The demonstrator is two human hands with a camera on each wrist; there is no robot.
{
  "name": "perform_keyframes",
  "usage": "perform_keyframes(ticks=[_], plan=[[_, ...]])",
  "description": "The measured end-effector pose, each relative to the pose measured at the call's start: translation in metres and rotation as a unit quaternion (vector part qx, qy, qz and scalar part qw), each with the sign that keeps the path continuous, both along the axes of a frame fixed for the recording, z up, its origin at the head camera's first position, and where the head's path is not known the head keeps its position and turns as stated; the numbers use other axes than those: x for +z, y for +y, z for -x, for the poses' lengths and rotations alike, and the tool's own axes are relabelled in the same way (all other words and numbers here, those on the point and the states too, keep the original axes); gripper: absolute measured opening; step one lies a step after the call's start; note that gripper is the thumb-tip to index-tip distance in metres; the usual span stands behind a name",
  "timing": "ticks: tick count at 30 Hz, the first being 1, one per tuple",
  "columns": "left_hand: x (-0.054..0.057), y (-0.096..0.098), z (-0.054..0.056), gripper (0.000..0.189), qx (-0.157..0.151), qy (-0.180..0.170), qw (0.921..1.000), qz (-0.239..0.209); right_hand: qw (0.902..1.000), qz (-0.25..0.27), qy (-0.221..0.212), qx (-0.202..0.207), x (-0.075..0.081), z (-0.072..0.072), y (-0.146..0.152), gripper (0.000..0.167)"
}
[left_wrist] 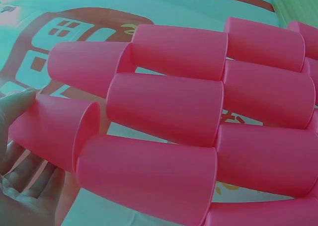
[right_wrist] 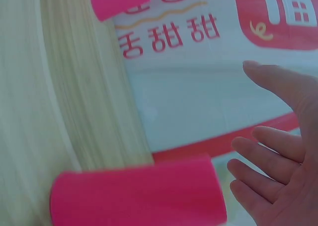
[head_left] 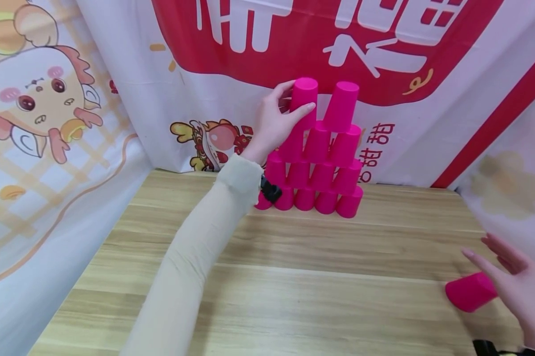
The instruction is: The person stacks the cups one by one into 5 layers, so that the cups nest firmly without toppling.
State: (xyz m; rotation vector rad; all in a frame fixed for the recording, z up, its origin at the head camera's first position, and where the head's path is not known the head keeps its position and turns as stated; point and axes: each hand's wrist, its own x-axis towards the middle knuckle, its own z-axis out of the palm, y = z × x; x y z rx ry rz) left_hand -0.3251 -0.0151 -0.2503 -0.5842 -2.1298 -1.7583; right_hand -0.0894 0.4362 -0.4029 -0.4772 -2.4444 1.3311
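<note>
My left hand [head_left: 278, 116] grips a pink cup [head_left: 304, 94] at the top left of a stepped wall of pink cups [head_left: 323, 151], its thumb across the near side. The left wrist view shows this cup's rim [left_wrist: 88, 129] right at the end of the cup below. A second cup [head_left: 342, 106] stands bottom-up beside it on the same level. At the right of the table my right hand [head_left: 518, 282] is held with its fingers spread and nothing in them. Close by its thumb is a loose pink cup [head_left: 469, 291], partly covered by the hand in the head view.
The wooden table [head_left: 294, 306] meets a printed cloth backdrop [head_left: 405, 143] right behind the stacked cups. Another patterned cloth [head_left: 89, 212] hangs along the left side. The left sleeve [head_left: 192, 247] reaches across the table and overlaps the lower left cups.
</note>
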Motion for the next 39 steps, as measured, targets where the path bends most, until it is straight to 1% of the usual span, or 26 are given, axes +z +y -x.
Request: perform_keyframes(ticks=[3, 5, 7, 10, 15, 17, 21, 23, 26, 30, 32, 34, 36, 39], plan=[[-0.001, 0.002, 0.002, 0.068, -0.001, -0.004, 1.0000, 0.002, 0.9998, 0.008, 0.015, 0.005, -0.005, -0.005, 0.012, 0.072], [-0.001, 0.003, 0.003, 0.068, -0.001, -0.007, 1.0000, 0.003, 0.9992, 0.011, 0.031, 0.022, -0.008, -0.009, 0.019, 0.070], [-0.001, 0.004, 0.004, 0.068, -0.001, -0.008, 1.0000, 0.004, 0.9986, 0.010, 0.036, 0.037, -0.012, -0.014, 0.024, 0.069], [0.000, 0.006, 0.005, 0.067, -0.003, -0.008, 0.9999, 0.005, 0.9964, -0.009, 0.044, 0.071, -0.017, -0.019, 0.031, 0.070], [0.001, 0.007, 0.006, 0.067, -0.014, -0.007, 0.9999, 0.003, 0.9928, -0.051, 0.006, 0.109, -0.024, -0.027, 0.039, 0.078], [0.001, 0.007, 0.007, 0.066, -0.018, -0.004, 0.9998, 0.001, 0.9919, -0.046, -0.004, 0.118, -0.027, -0.029, 0.042, 0.078], [0.000, 0.009, 0.009, 0.065, -0.018, -0.005, 0.9998, -0.002, 0.9901, -0.028, 0.004, 0.137, -0.033, -0.031, 0.045, 0.075], [-0.001, 0.009, 0.009, 0.065, -0.019, -0.008, 0.9998, -0.003, 0.9906, -0.027, -0.007, 0.134, -0.034, -0.032, 0.046, 0.071], [-0.002, 0.009, 0.009, 0.065, -0.019, -0.011, 0.9997, -0.006, 0.9921, -0.038, -0.030, 0.116, -0.034, -0.032, 0.047, 0.063], [-0.002, 0.009, 0.008, 0.066, -0.022, -0.016, 0.9996, -0.009, 0.9917, -0.067, -0.060, 0.092, -0.034, -0.031, 0.047, 0.051], [-0.002, 0.010, 0.008, 0.066, -0.024, -0.019, 0.9995, -0.009, 0.9903, -0.086, -0.070, 0.083, -0.035, -0.030, 0.046, 0.049], [-0.003, 0.010, 0.008, 0.066, -0.024, -0.021, 0.9995, -0.007, 0.9890, -0.101, -0.077, 0.076, -0.037, -0.030, 0.046, 0.048], [-0.003, 0.010, 0.008, 0.066, -0.024, -0.022, 0.9994, -0.006, 0.9885, -0.106, -0.078, 0.074, -0.039, -0.030, 0.048, 0.052], [-0.003, 0.009, 0.009, 0.066, -0.024, -0.024, 0.9994, 0.000, 0.9898, -0.096, -0.072, 0.075, -0.043, -0.032, 0.051, 0.045]])
